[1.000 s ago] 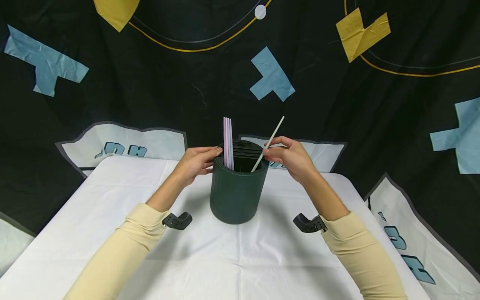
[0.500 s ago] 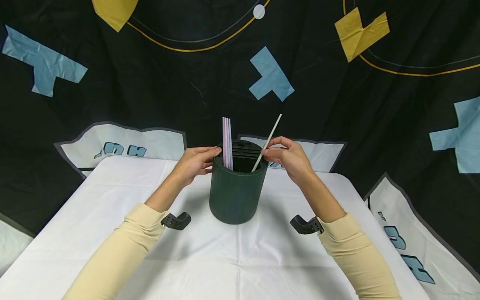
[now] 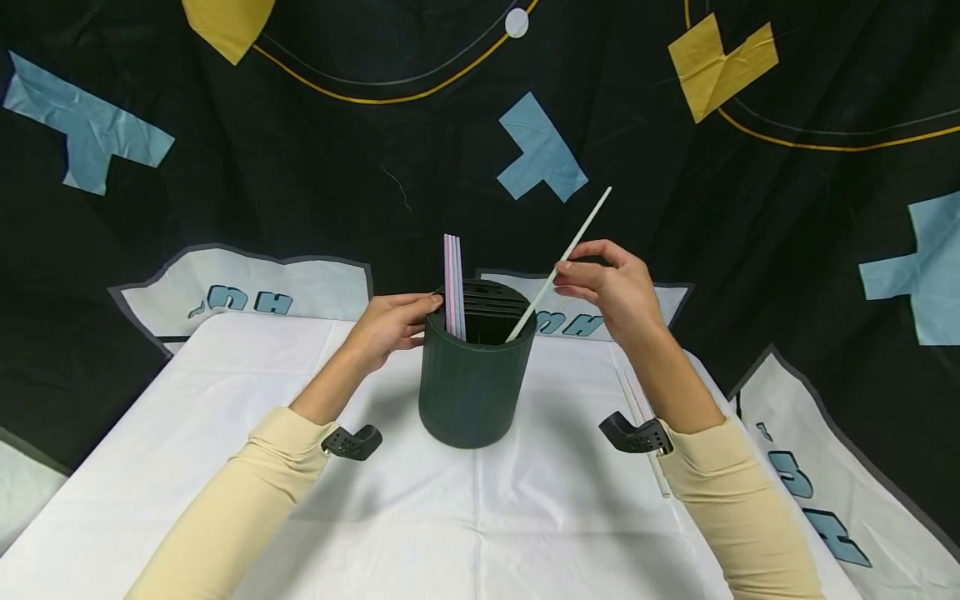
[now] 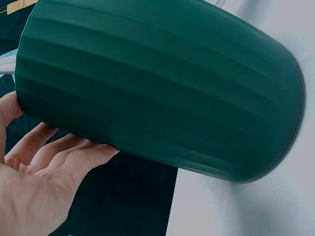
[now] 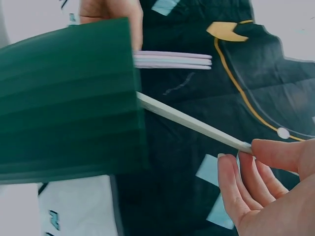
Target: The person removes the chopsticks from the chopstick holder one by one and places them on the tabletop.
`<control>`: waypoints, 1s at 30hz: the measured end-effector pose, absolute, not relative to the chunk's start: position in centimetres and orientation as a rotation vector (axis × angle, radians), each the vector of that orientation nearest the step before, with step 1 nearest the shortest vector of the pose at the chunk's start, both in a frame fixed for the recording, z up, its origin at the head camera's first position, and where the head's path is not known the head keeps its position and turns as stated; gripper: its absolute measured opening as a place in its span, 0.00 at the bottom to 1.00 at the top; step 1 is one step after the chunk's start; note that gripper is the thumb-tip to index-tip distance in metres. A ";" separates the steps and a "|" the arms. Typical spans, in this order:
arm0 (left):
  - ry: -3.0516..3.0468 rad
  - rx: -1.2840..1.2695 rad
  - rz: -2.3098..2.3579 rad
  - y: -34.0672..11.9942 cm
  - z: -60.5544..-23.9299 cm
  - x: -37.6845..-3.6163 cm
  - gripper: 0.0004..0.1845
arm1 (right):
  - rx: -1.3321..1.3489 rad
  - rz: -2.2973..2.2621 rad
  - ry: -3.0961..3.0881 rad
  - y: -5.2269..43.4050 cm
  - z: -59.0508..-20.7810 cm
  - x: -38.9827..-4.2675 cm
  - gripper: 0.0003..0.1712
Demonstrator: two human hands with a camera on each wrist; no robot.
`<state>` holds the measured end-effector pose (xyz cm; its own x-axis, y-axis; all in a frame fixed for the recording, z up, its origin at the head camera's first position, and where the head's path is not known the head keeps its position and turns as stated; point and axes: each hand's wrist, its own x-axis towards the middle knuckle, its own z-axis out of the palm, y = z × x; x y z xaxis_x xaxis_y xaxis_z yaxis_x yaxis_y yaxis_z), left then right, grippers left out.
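Note:
A dark green utensil holder (image 3: 474, 392) with a slotted part at the back of its mouth stands on the white table. My left hand (image 3: 390, 329) grips its left side near the rim, and the left wrist view shows the fingertips against the ribbed wall (image 4: 147, 88). Several pink, lilac and blue chopsticks (image 3: 454, 287) stand upright inside, at the left. Up and right of the rim, my right hand (image 3: 611, 287) pinches a pale green chopstick (image 3: 588, 221) between thumb and fingers. That chopstick slants, its lower end within the holder's mouth; the holder's front wall hides any deeper part.
Pale thin sticks (image 3: 637, 396) lie on the table at the right, partly covered by my right forearm. The white cloth (image 3: 420, 525) spans the table. Behind it hangs a black backdrop (image 3: 337, 183) with blue and yellow shapes.
My right hand has moved up and to the right, drawing more of the pale green chopstick out of the holder. Sticks behind the right forearm have come into view. The left hand stays put.

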<state>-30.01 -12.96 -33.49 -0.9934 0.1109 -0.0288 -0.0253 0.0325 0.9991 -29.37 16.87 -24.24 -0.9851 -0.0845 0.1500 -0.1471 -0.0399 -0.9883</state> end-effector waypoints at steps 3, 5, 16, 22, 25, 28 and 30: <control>2.182 0.091 2.117 -13.0 -33.5 -30.0 0.26 | 0.265 2.206 -2.096 17.6 -23.1 -29.1 0.13; 2.182 0.089 2.115 -13.0 -33.5 -30.0 0.26 | 0.262 2.205 -2.060 18.1 -22.3 -28.9 0.13; 2.190 0.103 2.112 -13.0 -33.5 -30.0 0.26 | 0.166 2.172 -2.061 21.3 -20.7 -28.1 0.13; 2.180 0.104 2.128 -13.0 -33.6 -29.9 0.25 | 0.064 2.134 -2.124 23.3 -22.3 -28.6 0.13; 2.180 0.108 2.127 -13.0 -33.6 -29.9 0.25 | 0.017 2.085 -2.173 24.3 -23.5 -29.0 0.14; 2.184 0.108 2.122 -13.0 -33.6 -29.9 0.25 | -0.047 2.064 -2.214 25.5 -24.9 -29.6 0.16; 2.185 0.109 2.119 -13.0 -33.5 -30.0 0.25 | -0.091 2.048 -2.242 26.2 -25.7 -29.9 0.17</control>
<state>-29.98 -12.98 -33.53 -0.9929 0.1178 -0.0190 -0.0154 0.0316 0.9994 -29.87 26.20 -25.72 -0.9929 0.1137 0.0363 -0.0259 0.0917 -0.9954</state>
